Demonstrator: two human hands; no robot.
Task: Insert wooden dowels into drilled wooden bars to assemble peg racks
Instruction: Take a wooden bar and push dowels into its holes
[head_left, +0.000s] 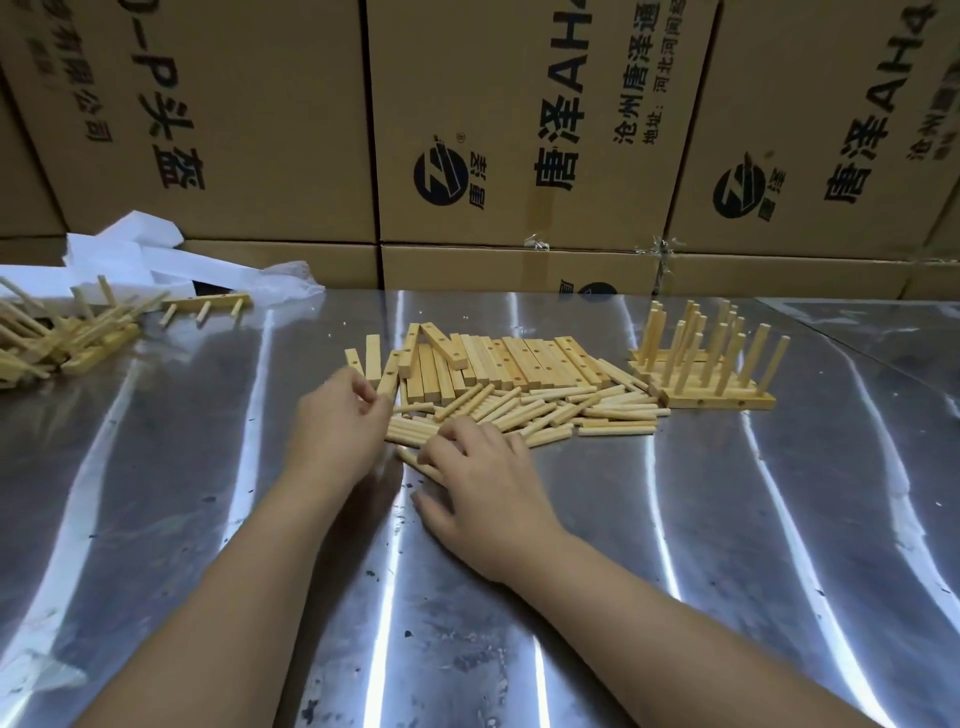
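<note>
Wooden finished racks (57, 338) lay heaped far left of the dowel pile (550, 413); the left hand (337, 423), blurred, curled at the drilled bars' (509, 364) left end, grip unclear. Behind the pile many bars sat unfilled, the right hand (480, 480) clasped dowels (412, 460) at its near edge, and upright racks (711, 369) stood just right of it: seemingly midway.

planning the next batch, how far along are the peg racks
Done: a group of racks stands at right, and a heap of more lies far left. In hand: the left hand is at a bar; the right hand curls over the dowels. Left: a row of bars and that pile, so plenty remains.
</note>
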